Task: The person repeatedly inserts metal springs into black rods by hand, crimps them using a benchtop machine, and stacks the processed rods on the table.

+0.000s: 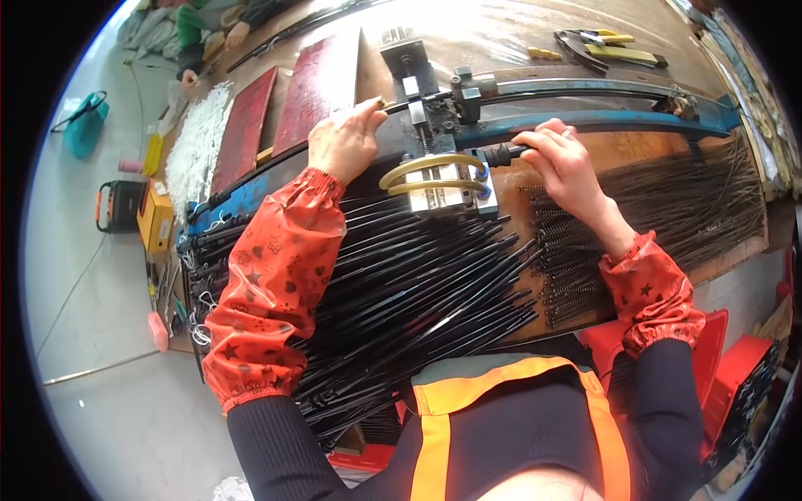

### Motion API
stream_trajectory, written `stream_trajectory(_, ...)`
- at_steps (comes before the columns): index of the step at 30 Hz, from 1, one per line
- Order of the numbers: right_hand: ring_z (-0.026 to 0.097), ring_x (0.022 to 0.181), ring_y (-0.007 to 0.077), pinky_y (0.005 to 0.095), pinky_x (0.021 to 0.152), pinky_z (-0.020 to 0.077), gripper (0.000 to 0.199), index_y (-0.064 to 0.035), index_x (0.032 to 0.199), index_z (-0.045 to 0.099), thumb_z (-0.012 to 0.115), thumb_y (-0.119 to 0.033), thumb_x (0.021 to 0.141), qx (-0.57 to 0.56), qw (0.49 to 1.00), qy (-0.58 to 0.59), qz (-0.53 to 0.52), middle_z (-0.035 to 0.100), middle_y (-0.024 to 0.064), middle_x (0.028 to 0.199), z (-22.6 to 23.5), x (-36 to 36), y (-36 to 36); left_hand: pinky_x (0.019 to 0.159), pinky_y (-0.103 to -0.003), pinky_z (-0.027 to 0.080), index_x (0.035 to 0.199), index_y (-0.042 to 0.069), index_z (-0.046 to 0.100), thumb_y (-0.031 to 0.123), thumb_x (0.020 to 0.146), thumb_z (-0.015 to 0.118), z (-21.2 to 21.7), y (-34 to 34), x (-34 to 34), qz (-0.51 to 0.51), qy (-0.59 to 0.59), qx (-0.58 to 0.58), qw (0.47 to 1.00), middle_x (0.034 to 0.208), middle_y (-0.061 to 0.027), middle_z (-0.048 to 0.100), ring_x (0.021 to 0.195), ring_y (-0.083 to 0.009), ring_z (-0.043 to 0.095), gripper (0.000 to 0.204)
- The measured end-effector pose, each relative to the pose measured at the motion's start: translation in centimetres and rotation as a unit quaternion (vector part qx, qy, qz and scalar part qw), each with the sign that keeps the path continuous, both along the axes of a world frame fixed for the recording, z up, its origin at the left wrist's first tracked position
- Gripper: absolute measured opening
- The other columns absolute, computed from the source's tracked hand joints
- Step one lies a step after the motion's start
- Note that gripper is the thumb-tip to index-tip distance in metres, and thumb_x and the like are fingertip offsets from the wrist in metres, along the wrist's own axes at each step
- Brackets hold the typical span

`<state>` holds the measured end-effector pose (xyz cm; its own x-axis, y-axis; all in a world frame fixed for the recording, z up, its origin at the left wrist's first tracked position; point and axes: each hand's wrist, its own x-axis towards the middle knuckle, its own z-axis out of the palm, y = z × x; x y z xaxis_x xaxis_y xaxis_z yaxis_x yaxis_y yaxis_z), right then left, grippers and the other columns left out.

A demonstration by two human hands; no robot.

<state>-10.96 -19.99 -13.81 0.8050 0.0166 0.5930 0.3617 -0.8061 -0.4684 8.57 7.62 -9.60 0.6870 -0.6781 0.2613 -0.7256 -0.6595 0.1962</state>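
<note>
My left hand [347, 140] is closed, its fingertips pinched around the end of a thin black rod [399, 106] that runs into the metal clamp fixture [420, 98]. My right hand [568, 163] has its fingers closed on a black ribbed handle [501, 155] at the side of a pneumatic cylinder block [439, 194]. Two yellowish air hoses [434, 160] curve over that block to blue fittings. Below both hands lies a thick pile of long black rods [401, 284]. Bundles of thin brownish wires with coiled ends [660, 217] lie beneath my right hand.
A blue rail [601, 123] crosses the bench at right. Pliers and yellow-handled tools [610, 50] lie at the far right. Dark red boards [317, 79] and a heap of white pieces [196, 138] are on the left. Another person's hand [238, 35] shows at far left.
</note>
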Motion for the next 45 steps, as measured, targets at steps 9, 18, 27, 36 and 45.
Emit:
stream_trajectory(9, 0.062, 0.082, 0.0281, 0.0378, 0.075, 0.0496, 0.027, 0.0016, 0.107, 0.062, 0.072, -0.016, 0.089, 0.113, 0.978, 0.17, 0.045, 0.064, 0.0131, 0.088, 0.1, 0.5, -1.4, 0.056, -0.045, 0.052, 0.098, 0.016, 0.059, 0.034, 0.102, 0.055, -1.3, -0.4, 1.9, -0.089, -0.174, -0.01, 0.981, 0.073, -0.013, 0.067, 0.069, -0.0358, 0.068, 0.019)
stream_trajectory(18, 0.057, 0.08, 0.0263, 0.0372, 0.072, 0.0492, 0.045, -0.0041, 0.101, 0.061, 0.086, -0.027, 0.072, -0.043, 0.972, 0.218, 0.079, 0.059, 0.0089, 0.088, -1.7, -5.8, -1.4, 0.071, -0.039, 0.052, 0.11, 0.014, 0.061, 0.021, 0.095, 0.065, -2.3, 9.3, 9.3, -0.15, -0.253, 0.014, 0.956, 0.094, -0.0079, 0.069, 0.086, -0.0275, 0.067, 0.017)
stream_trajectory(27, 0.052, 0.068, 0.0152, 0.0302, 0.062, 0.0443, 0.021, 0.001, 0.087, 0.064, 0.078, -0.015, 0.086, 0.078, 0.945, 0.306, 0.083, 0.056, 0.0059, 0.078, -1.2, -5.5, -2.2, 0.073, -0.037, 0.045, 0.09, 0.011, 0.064, 0.02, 0.084, 0.075, 2.0, 6.0, -11.3, -0.22, -0.052, 0.087, 0.97, 0.088, -0.003, 0.062, 0.081, -0.0238, 0.06, 0.015)
stream_trajectory(36, 0.057, 0.066, 0.0119, 0.027, 0.063, 0.0471, 0.012, 0.0018, 0.093, 0.069, 0.073, -0.009, 0.09, 0.164, 0.938, 0.292, 0.088, 0.065, 0.0058, 0.075, -0.6, -6.8, -0.2, 0.076, -0.041, 0.049, 0.091, 0.005, 0.057, 0.014, 0.09, 0.068, -0.6, 5.1, -18.3, -0.132, 0.034, 0.142, 0.98, 0.091, -0.0114, 0.055, 0.088, -0.0321, 0.056, 0.015)
stream_trajectory(45, 0.064, 0.069, 0.0214, 0.0336, 0.064, 0.0505, 0.015, -0.0009, 0.094, 0.073, 0.078, -0.01, 0.083, 0.132, 0.973, 0.149, 0.121, 0.067, 0.0093, 0.077, -1.9, -8.0, -0.3, 0.06, -0.042, 0.054, 0.118, 0.007, 0.06, 0.009, 0.092, 0.064, 2.5, 2.6, -18.8, -0.187, 0.091, 0.063, 0.976, 0.083, -0.0113, 0.06, 0.074, -0.0317, 0.064, 0.026)
